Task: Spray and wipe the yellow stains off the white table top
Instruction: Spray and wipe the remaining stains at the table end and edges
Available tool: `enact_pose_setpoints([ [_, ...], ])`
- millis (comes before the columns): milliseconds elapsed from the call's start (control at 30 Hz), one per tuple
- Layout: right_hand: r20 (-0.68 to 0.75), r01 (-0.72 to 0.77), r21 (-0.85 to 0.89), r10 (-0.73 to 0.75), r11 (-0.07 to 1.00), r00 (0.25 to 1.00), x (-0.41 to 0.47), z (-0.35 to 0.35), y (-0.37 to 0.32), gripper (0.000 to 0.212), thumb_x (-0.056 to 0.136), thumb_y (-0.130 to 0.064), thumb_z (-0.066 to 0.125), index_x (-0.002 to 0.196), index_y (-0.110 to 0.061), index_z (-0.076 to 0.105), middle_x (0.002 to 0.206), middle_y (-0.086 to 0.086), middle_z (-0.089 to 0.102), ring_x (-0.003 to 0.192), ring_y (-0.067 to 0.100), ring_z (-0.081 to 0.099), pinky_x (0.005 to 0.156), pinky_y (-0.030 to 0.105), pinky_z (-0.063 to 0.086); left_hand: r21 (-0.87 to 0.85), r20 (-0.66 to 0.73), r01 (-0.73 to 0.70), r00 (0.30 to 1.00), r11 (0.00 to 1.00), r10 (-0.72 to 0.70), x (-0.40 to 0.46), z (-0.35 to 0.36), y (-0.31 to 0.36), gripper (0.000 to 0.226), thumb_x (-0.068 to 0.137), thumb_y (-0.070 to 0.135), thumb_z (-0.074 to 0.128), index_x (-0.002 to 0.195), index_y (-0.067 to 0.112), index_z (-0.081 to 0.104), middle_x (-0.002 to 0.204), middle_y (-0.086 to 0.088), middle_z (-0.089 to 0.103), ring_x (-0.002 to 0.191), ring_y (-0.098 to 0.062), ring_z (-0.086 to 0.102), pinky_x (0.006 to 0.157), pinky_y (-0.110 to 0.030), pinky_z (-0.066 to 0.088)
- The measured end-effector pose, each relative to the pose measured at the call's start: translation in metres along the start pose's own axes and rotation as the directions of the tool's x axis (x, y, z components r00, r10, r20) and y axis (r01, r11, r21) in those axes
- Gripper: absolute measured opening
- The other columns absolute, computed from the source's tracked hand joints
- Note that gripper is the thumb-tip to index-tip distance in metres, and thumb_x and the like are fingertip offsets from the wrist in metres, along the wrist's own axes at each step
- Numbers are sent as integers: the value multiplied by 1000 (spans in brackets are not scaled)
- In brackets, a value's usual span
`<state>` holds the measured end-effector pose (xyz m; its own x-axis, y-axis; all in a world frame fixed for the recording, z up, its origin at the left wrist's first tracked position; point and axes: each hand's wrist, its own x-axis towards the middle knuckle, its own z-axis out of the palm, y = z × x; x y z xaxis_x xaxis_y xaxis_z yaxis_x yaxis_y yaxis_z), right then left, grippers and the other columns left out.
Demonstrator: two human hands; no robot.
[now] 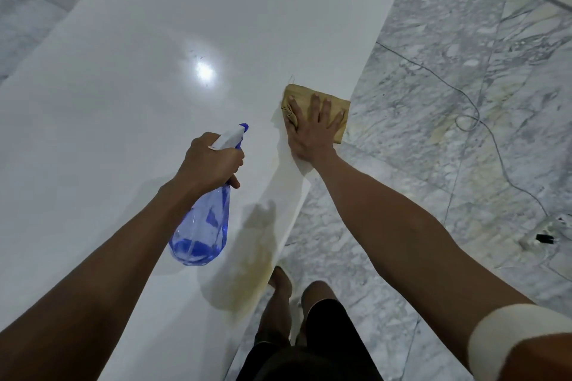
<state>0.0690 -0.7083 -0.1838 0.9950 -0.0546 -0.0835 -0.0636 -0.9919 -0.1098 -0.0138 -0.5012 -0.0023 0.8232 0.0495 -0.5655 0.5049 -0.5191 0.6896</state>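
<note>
The white table top (pixel 130 102) stretches away from me. A yellow stain (pixel 252 269) smears its near right edge, with a fainter streak running toward the cloth. My left hand (pixel 212 161) grips the neck of a blue see-through spray bottle (pixel 201 226), held above the table with its nozzle pointing away. My right hand (pixel 312 130) lies flat with spread fingers on a folded tan cloth (pixel 339 110), pressing it onto the table's right edge.
Grey marble floor (pixel 448 102) surrounds the table. A thin cable (pixel 483 130) loops across the floor on the right to a floor socket with a black plug (pixel 544 238). My legs and feet (pixel 297 303) stand at the table's near right edge.
</note>
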Motion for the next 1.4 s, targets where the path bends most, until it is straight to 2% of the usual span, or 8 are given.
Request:
enact_pose_setpoints([
  [100, -8, 11, 33, -10, 999, 1000, -27, -1, -13, 68, 92, -63, 4, 155, -45, 20, 165, 15, 17, 150, 46, 10, 113, 73, 2, 7, -32, -12, 999, 1000, 12, -12, -5, -20, 39, 82, 17, 59, 107, -12, 65, 109, -32, 71, 39, -14, 67, 67, -33, 51],
  [200, -71, 36, 55, -32, 998, 997, -59, 10, -29, 61, 95, -60, 18, 150, -42, 38, 159, 19, 33, 145, 49, 25, 111, 76, 11, 44, -55, -36, 998, 998, 39, -29, -8, -41, 33, 88, 12, 58, 108, -13, 65, 104, -31, 71, 39, -13, 67, 67, -33, 50],
  [367, -165, 65, 42, -57, 997, 985, -106, 18, -49, 56, 95, -59, 28, 143, -40, 51, 150, 19, 47, 137, 50, 40, 105, 77, 22, 16, -70, -43, 997, 999, 44, -71, -13, -73, 53, 68, 25, 54, 107, -9, 67, 108, -30, 72, 42, -15, 69, 72, -39, 58],
  [567, -207, 75, 63, -61, 995, 976, -190, 34, -86, 52, 96, -57, 33, 140, -39, 55, 144, 20, 53, 132, 51, 46, 103, 77, 26, 65, -100, -80, 991, 995, 87, -134, -21, -130, 24, 89, 6, 57, 104, -8, 69, 108, -29, 73, 41, -14, 68, 63, -30, 54],
  [800, -200, 107, 127, -80, 986, 976, -297, 52, -130, 52, 96, -55, 34, 140, -37, 55, 147, 21, 50, 135, 52, 42, 104, 77, 23, -22, -97, -7, 995, 1000, 5, -224, -37, -193, 57, 62, 25, 53, 106, -8, 69, 107, -29, 73, 43, -16, 70, 69, -33, 55],
  [1000, -191, 105, 137, -77, 985, 979, -374, 55, -163, 52, 97, -53, 35, 142, -37, 53, 150, 21, 46, 139, 51, 37, 107, 76, 20, -34, -108, 11, 994, 999, -15, -278, -51, -241, 53, 62, 20, 51, 102, -12, 68, 108, -33, 72, 42, -18, 69, 62, -31, 53],
  [1200, -66, 88, 97, -82, 991, 994, -450, 61, -194, 59, 96, -59, 17, 152, -44, 31, 164, 16, 22, 150, 47, 13, 113, 72, 0, -14, -86, 17, 996, 1000, -18, -328, -67, -297, 47, 64, 20, 51, 98, -6, 70, 104, -27, 75, 44, -18, 71, 65, -31, 53],
  [1400, -15, 56, 109, -55, 992, 998, -526, 67, -236, 64, 93, -61, 11, 152, -45, 30, 164, 14, 20, 150, 46, 10, 113, 71, -3, 80, -65, -56, 996, 995, 61, -379, -94, -357, 26, 86, 3, 55, 105, -9, 68, 110, -31, 72, 41, -15, 68, 59, -29, 53],
])
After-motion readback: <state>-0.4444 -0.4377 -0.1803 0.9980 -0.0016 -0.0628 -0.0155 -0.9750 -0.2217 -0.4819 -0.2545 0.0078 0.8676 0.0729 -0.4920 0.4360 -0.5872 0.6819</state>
